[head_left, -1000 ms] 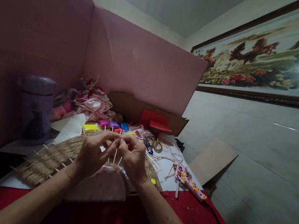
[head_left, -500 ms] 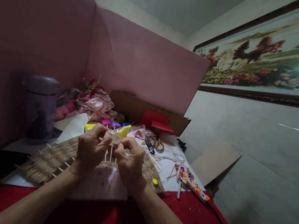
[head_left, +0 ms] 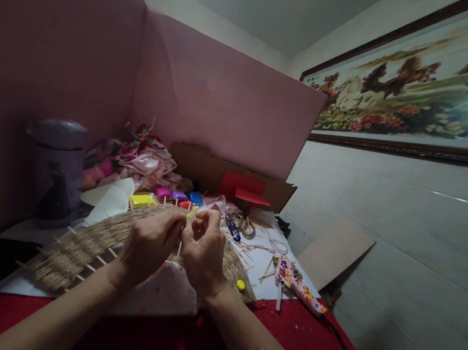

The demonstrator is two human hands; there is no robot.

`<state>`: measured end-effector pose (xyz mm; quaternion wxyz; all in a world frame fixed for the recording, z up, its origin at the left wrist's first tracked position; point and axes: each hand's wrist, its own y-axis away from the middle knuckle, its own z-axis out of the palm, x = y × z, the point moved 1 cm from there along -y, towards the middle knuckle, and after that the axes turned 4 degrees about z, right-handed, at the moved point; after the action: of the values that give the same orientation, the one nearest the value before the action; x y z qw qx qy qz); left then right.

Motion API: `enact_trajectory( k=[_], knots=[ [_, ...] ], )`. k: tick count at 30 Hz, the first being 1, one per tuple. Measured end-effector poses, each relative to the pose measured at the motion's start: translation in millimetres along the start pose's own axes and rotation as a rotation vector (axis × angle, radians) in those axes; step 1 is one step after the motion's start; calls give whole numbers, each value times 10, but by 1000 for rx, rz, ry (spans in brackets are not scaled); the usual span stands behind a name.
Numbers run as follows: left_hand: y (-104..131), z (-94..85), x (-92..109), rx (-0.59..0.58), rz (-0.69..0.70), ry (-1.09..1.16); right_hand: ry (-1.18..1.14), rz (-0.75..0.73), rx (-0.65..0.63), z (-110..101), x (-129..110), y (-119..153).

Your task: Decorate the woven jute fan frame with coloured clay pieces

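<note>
My left hand (head_left: pixel 151 245) and my right hand (head_left: pixel 205 251) meet above a woven straw fan shape (head_left: pixel 83 245) with thin sticks poking out of its edges. The fingers of both hands are pinched together on a small clear packet with some yellow (head_left: pixel 192 214) in it, mostly hidden by the fingers. A small yellow lump (head_left: pixel 240 285) sits on the right part of the weave. Under my wrists is a white cloth with pink spots (head_left: pixel 165 295).
A floral glue gun (head_left: pixel 298 286) with a cord lies at the right. Blue-handled snips (head_left: pixel 233 227), loose sticks and coloured packets (head_left: pixel 162 193) are behind the hands. A purple flask (head_left: pixel 57 174) stands at the left, near heaped pink fabric (head_left: pixel 149 163).
My hands have drawn closer together and the left has turned inward. The packet, spread out between them before, is now mostly covered by the fingers. The view has shifted slightly.
</note>
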<state>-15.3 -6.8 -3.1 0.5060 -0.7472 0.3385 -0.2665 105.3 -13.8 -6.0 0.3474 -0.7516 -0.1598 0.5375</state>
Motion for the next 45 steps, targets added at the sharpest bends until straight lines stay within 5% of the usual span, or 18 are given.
enact_trajectory(
  k=[4, 8, 12, 19, 25, 28, 32, 40, 45],
  knots=[
    [-12, -4, 0, 83, -40, -85, 148, -117, 108, -20, 38, -2],
    [-14, -7, -18, 157, -51, -202, 407, -355, -36, -34, 1, 5],
    [20, 30, -4, 107, -19, -182, 618, -391, -102, -16, -7, 15],
    [35, 2, 68, 25, 26, 30, 287, -289, -116, -29, 41, -23],
    [-71, -80, -195, 297, -503, 103, -83, -92, -64, -28, 119, -98],
    [-81, -15, -284, 130, -789, 591, -240, -10, -100, 1, 166, -110],
    [-63, 48, -232, -132, -964, 1138, -361, 55, -162, 19, 173, -119],
    [-37, 22, -242, -151, -940, 1109, -457, 164, -262, 39, 240, -159],
    [-45, 17, -217, -144, -940, 1042, -368, 80, -244, 50, 286, -149]
  ],
)
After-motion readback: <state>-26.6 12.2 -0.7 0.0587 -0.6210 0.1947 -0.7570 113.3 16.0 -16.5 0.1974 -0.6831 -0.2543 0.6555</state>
